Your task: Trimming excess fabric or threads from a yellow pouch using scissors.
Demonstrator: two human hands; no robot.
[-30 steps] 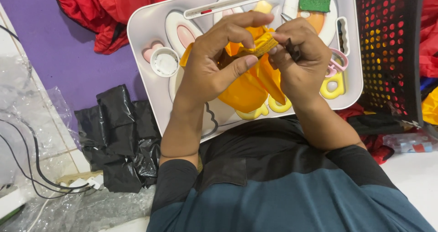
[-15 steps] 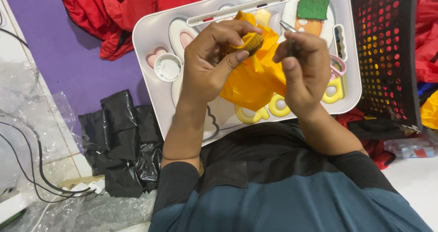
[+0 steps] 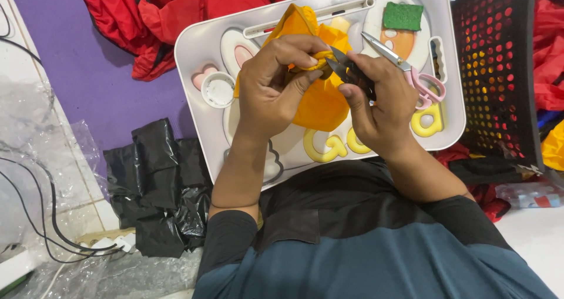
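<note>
Over the glossy white tray (image 3: pixel 194 46), hands pinch crumpled orange cloth (image 3: pixel 320 102).

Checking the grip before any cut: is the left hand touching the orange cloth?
Touching. The head view shows the left hand pinching a bunched fold of the orange cloth between thumb and fingers, with no gap.
</note>
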